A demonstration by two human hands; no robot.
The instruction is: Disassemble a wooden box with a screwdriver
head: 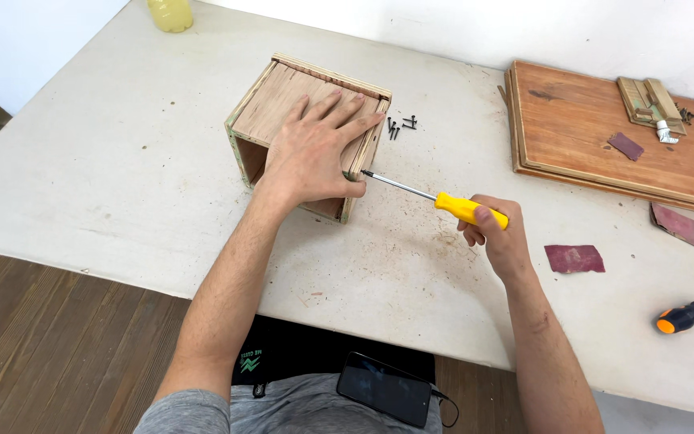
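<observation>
A small open wooden box point(271, 104) stands on the white table point(122, 169). My left hand point(315, 149) lies flat on its top, fingers spread, pressing it down. My right hand point(498, 237) grips the yellow handle of a screwdriver point(443, 201). The metal shaft runs left and its tip touches the box's right side edge just below my left thumb. Several dark screws point(399, 126) lie on the table right beside the box.
A flat wooden board point(580, 161) lies at the right rear with a small wooden piece point(648, 100) on it. Sandpaper scraps point(573, 258) and a black-and-orange screwdriver point(684, 315) lie at the right. A yellow bottle point(170, 14) stands far left; a phone point(385, 389) rests on my lap.
</observation>
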